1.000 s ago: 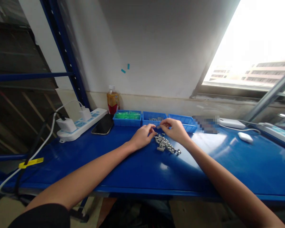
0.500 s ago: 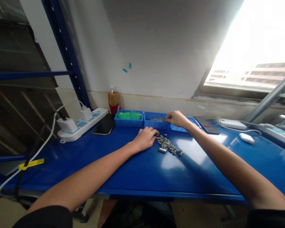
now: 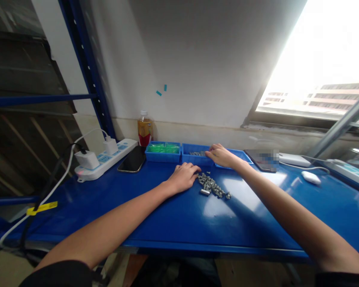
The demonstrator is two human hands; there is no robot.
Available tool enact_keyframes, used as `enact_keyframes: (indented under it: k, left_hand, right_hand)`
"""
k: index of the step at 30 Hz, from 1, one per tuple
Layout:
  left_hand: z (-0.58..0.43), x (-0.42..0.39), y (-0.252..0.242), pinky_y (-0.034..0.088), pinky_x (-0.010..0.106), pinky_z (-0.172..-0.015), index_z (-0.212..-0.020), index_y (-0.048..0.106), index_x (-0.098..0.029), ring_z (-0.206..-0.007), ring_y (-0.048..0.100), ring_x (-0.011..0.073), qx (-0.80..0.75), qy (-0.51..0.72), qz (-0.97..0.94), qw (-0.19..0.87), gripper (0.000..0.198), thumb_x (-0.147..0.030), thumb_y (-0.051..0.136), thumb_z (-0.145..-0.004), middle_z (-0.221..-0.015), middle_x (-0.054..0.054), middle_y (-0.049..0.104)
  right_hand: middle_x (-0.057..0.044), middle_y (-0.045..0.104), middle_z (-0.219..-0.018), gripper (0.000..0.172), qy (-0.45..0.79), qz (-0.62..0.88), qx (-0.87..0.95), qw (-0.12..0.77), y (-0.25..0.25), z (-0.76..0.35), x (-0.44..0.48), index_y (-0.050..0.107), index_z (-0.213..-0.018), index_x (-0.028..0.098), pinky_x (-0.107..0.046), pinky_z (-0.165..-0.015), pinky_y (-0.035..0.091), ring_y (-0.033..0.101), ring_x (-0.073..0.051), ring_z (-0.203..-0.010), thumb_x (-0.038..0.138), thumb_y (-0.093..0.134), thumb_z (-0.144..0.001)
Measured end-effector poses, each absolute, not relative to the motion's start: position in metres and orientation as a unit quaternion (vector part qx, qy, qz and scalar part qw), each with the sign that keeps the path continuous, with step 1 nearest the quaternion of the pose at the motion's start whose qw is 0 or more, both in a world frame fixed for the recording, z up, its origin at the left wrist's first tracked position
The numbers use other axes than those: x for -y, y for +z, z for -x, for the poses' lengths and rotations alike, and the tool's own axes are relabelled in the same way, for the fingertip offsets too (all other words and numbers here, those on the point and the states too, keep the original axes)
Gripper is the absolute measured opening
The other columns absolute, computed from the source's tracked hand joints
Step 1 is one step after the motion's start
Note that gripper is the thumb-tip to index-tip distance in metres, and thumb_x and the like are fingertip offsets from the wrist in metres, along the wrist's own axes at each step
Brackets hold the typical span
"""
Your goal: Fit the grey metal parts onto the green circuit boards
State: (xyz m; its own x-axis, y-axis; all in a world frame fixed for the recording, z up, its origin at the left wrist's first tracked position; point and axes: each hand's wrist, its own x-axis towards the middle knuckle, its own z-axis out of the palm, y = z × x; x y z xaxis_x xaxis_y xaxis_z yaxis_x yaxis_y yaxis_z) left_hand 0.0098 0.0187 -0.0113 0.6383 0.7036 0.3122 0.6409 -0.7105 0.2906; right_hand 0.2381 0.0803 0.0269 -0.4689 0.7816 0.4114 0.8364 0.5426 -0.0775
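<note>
My left hand [image 3: 184, 177] rests on the blue table [image 3: 173, 219], its fingers loosely stretched and the thumb apart. Its fingertips touch or nearly touch the left edge of a pile of small metal screws [image 3: 211, 184]. A short metal bar-like piece [image 3: 205, 192] lies at the pile's near side. My right hand [image 3: 223, 155] is over the right end of the middle blue bin [image 3: 197, 159], fingers extended to the left and nothing visible in them. Small grey metal parts [image 3: 196, 153] lie in that bin. The right hand partly covers the right blue bin [image 3: 241, 153].
Left of the middle bin stands a blue bin with green plastic packets [image 3: 164, 148], a drink bottle [image 3: 145, 129] behind it. A phone [image 3: 132, 159] and a power strip [image 3: 107, 157] lie further left. On the right are a dark tablet-like device [image 3: 259, 157] and a white case [image 3: 311, 177].
My right hand has flattened and shifted slightly left over the middle bin, its fingers less pinched. My left hand stays by the screws. The whole view has tipped slightly.
</note>
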Motion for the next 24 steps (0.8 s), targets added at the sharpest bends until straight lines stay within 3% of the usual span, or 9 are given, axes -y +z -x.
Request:
enact_keyframes:
  k: [2, 7, 13, 20, 24]
  left_hand:
    - [-0.01, -0.019, -0.012, 0.041, 0.041, -0.089, -0.11, 0.06, -0.024, -0.107, 0.052, 0.0256, -0.372, 0.202, -0.903, 0.074, 0.025, -0.027, 0.044, -0.091, -0.113, 0.006, 0.061]
    - [-0.01, -0.021, -0.013, 0.041, 0.04, -0.087, -0.105, 0.062, -0.023, -0.105, 0.052, 0.0252, -0.37, 0.205, -0.903, 0.073, 0.023, -0.028, 0.045, -0.091, -0.111, 0.006, 0.062]
    - [-0.01, -0.02, -0.01, 0.041, 0.038, -0.083, -0.097, 0.06, -0.02, -0.099, 0.054, 0.0236, -0.374, 0.214, -0.899, 0.075, 0.015, -0.022, 0.047, -0.089, -0.104, 0.004, 0.065]
    - [-0.011, -0.019, -0.008, 0.042, 0.033, -0.083, -0.097, 0.059, -0.02, -0.097, 0.055, 0.0206, -0.379, 0.212, -0.898, 0.067, 0.015, -0.019, 0.046, -0.089, -0.102, 0.003, 0.066]
    - [-0.011, -0.018, -0.009, 0.041, 0.035, -0.084, -0.104, 0.061, -0.02, -0.1, 0.055, 0.0217, -0.394, 0.208, -0.894, 0.053, 0.02, -0.024, 0.048, -0.089, -0.106, 0.005, 0.065]
  right_hand:
    - [-0.009, 0.066, -0.096, 0.04, -0.064, 0.486, 0.848, 0.202, 0.022, -0.24, -0.079, 0.071, -0.074, 0.021, -0.039, -0.093, 0.042, 0.057, -0.022, -0.094, 0.04, 0.042, -0.093]
    - [-0.007, 0.067, -0.09, 0.044, -0.019, 0.529, 0.823, 0.205, 0.018, -0.244, -0.078, 0.07, -0.081, 0.023, -0.044, -0.09, 0.043, 0.054, -0.025, -0.1, 0.044, 0.034, -0.095]
    - [-0.008, 0.059, -0.116, 0.051, -0.071, 0.555, 0.796, 0.231, 0.022, -0.244, -0.061, 0.072, -0.089, 0.023, -0.049, -0.097, 0.037, 0.045, -0.028, -0.115, 0.043, 0.026, -0.096]
    - [-0.008, 0.055, -0.122, 0.063, -0.085, 0.573, 0.805, 0.125, 0.029, -0.238, -0.044, 0.073, -0.089, 0.026, -0.055, -0.097, 0.033, 0.038, -0.032, -0.121, 0.049, 0.016, -0.096]
    - [-0.01, 0.057, -0.119, 0.062, -0.092, 0.594, 0.791, 0.113, 0.028, -0.237, -0.051, 0.072, -0.096, 0.025, -0.057, -0.096, 0.033, 0.038, -0.033, -0.12, 0.051, 0.016, -0.096]
